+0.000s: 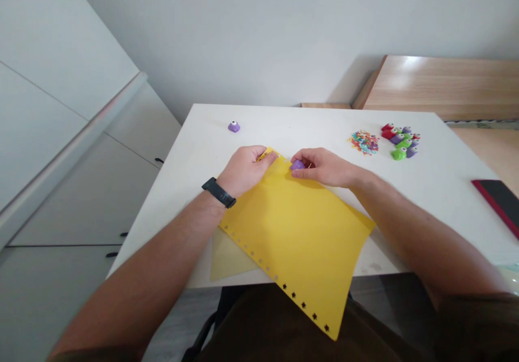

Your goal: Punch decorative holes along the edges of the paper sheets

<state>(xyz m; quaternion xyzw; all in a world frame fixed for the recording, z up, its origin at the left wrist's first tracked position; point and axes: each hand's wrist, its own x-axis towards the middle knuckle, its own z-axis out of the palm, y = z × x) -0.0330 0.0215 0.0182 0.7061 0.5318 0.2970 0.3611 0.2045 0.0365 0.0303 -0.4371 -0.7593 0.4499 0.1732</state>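
Observation:
A yellow sheet of paper (300, 226) lies turned at an angle over the table's front part, one corner hanging past the edge. Small shaped holes run along its lower left side. My left hand (247, 167) pinches the sheet's far corner between thumb and fingers. On the sheet's upper right edge, my right hand (320, 166) is closed around a small purple craft punch (297, 165). Whether the paper sits inside the punch's slot is hidden by the fingers. A paler sheet (231, 256) lies beneath the yellow one.
Another purple punch (234, 126) with an eye stands at the back left of the white table (275, 121). Colourful paper cutouts (365, 142) are heaped at the right, beside several red, green and purple punches (401, 144). A dark red-edged object (500, 199) lies far right.

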